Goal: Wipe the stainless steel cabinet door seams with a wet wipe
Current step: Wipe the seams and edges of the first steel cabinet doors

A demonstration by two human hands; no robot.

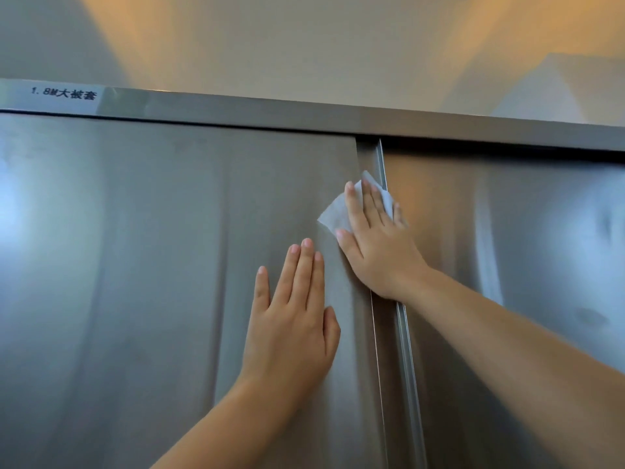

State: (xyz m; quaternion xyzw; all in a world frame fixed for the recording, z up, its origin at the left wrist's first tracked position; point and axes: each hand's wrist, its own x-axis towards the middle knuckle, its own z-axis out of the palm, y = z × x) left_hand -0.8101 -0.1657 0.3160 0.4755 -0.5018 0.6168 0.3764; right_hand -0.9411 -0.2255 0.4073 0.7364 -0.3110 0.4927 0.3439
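Two stainless steel cabinet doors fill the view: a left door point(152, 265) and a right door point(524, 248). Between them runs a vertical seam point(402, 333) with a narrow steel strip. My right hand point(378, 245) lies flat on a white wet wipe point(336, 213) and presses it against the seam near the top of the doors. The wipe's corners stick out left of and above the fingers. My left hand point(294, 319) rests flat on the left door with fingers straight, just left of the seam and below the right hand, holding nothing.
A horizontal steel top rail point(304, 113) runs above the doors, with a label strip point(64, 94) of printed characters at the far left. A pale wall point(304, 45) rises above the rail. A dark gap shows under the rail at the upper right.
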